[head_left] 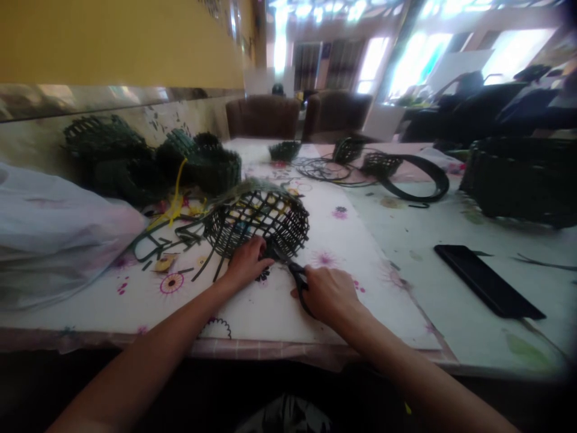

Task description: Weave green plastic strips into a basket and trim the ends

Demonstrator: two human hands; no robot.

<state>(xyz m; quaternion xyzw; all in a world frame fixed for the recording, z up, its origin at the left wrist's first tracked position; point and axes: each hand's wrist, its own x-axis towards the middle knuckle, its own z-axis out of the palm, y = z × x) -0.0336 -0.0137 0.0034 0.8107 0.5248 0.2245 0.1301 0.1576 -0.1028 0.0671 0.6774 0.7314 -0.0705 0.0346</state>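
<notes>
A dark woven basket (259, 213) with an open lattice lies on the flowered tablecloth before me, loose strip ends sticking out at its lower left. My left hand (249, 261) is closed on the near rim of this basket, fingers partly hidden against the weave. My right hand (329, 293) grips the handles of dark scissors (295, 269). Their blades point up and left to the basket's near edge, close to my left fingertips. Whether the blades touch a strip I cannot make out.
Cut strips (180, 237) and a yellow tie (178, 192) lie left, beside a white plastic bag (58, 234). Dark baskets (198, 162) stand behind. Rightward are a coiled strap (428, 180), a black phone (489, 281) and a large dark basket (518, 180). People sit far right.
</notes>
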